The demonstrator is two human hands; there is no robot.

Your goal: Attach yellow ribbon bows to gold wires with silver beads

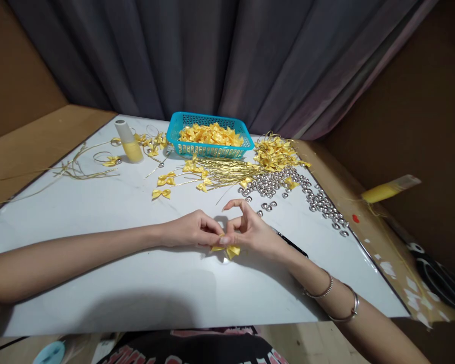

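Over the near middle of the white table, my left hand (197, 230) and my right hand (252, 230) meet at a yellow ribbon bow (232, 251). Thumb and fingers of each hand pinch at the bow's upper part, and its loops show below the fingertips. My right index finger is raised and curled away. Whether a wire or bead is also between the fingers is hidden. Farther off lie loose yellow bows (161, 194), a bundle of gold twist ties (227, 171) and many silver beads (267, 184). A slim black tool (291, 243) lies partly behind my right wrist.
A blue basket (178, 147) of yellow bows stands at the back, beside a heap of bows with gold ties (275, 151). At left stands a white-and-yellow tube (131, 146). Another yellow tube (392, 189) and black-handled scissors (440, 278) are at right.
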